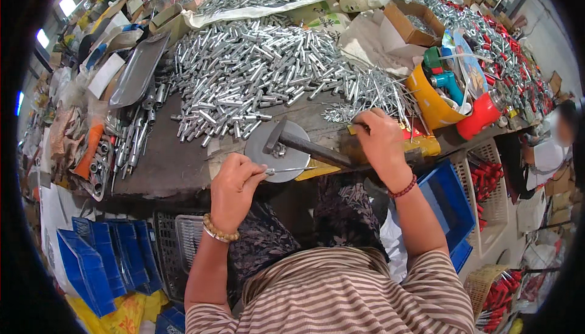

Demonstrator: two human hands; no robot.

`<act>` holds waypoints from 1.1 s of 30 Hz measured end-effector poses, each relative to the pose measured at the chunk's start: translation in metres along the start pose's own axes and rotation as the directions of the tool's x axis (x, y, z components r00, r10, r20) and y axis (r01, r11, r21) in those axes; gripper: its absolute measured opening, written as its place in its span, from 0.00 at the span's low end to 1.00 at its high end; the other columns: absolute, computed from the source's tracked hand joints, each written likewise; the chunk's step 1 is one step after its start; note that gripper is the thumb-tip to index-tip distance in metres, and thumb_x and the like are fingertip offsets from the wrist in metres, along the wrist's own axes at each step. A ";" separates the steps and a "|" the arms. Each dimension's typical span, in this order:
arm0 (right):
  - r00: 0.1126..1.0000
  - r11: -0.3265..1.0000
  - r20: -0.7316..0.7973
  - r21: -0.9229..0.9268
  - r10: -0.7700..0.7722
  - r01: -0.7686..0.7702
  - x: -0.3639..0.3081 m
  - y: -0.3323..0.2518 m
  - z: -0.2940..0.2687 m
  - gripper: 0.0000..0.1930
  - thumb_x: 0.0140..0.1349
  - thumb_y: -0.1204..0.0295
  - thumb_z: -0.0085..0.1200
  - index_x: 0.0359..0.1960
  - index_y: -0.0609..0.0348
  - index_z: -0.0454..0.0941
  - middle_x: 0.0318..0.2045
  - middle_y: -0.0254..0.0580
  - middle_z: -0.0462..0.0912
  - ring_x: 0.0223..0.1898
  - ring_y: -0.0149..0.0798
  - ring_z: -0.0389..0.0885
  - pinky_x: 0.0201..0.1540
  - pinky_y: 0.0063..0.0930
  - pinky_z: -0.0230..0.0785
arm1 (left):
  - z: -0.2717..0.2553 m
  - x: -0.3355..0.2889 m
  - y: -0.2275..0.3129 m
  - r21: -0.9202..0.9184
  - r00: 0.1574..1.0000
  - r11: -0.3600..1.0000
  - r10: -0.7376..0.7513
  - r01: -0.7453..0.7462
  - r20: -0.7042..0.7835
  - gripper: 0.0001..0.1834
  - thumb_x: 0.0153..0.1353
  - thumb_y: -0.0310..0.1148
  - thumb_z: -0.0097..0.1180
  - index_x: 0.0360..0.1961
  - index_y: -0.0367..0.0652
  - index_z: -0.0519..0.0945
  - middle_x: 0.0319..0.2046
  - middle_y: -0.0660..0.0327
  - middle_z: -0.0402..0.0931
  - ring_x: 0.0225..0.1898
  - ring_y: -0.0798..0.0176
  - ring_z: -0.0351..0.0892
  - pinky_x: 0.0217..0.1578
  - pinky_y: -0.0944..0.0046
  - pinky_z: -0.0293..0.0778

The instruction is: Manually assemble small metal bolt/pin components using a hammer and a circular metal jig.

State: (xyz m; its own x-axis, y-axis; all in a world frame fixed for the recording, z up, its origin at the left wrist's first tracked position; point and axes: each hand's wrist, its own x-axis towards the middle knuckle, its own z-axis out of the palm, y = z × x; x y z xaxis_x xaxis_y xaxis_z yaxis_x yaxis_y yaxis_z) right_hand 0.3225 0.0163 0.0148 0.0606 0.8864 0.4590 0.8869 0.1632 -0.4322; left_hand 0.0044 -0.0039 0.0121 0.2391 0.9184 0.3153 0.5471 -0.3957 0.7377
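My left hand [233,183] pinches a thin metal rod [291,169] between thumb and fingertips, and the rod points right across the near part of a round grey metal disc [253,145]. A hammer [311,148] with a dark handle lies over the disc, its head near the middle beside a few small metal bits. My right hand [384,142] is at the near edge of a heap of thin metal pins [359,99], fingers curled together; anything in them is hidden. Behind the disc spreads a large pile of short silver metal tubes [244,66].
At left, a metal tray [141,69] leans by longer tools and an orange-handled one [91,148]. Right of the pins stand a yellow container [434,99] and a red bottle [481,115]. Blue bins [88,267] and a crate with red-handled parts [487,194] sit below the table.
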 end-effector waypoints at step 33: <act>0.944 0.756 0.153 0.642 -0.292 0.129 -0.020 -0.105 0.053 0.18 0.53 0.84 0.64 0.48 0.60 0.80 0.34 0.44 0.84 0.36 0.49 0.83 0.38 0.38 0.76 | -0.003 0.000 -0.007 0.099 0.994 0.989 0.111 -0.111 0.005 0.06 0.58 0.27 0.68 0.37 0.43 0.85 0.35 0.59 0.77 0.39 0.51 0.80 0.38 0.54 0.76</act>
State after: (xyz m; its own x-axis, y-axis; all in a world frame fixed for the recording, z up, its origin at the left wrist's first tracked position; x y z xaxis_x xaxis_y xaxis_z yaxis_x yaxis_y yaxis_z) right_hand 0.2037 0.0045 0.0098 -0.2715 0.8556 0.4406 0.3844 0.5161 -0.7654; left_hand -0.0013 -0.0013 0.0087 0.3025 0.8687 0.3923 0.5937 -0.4937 0.6354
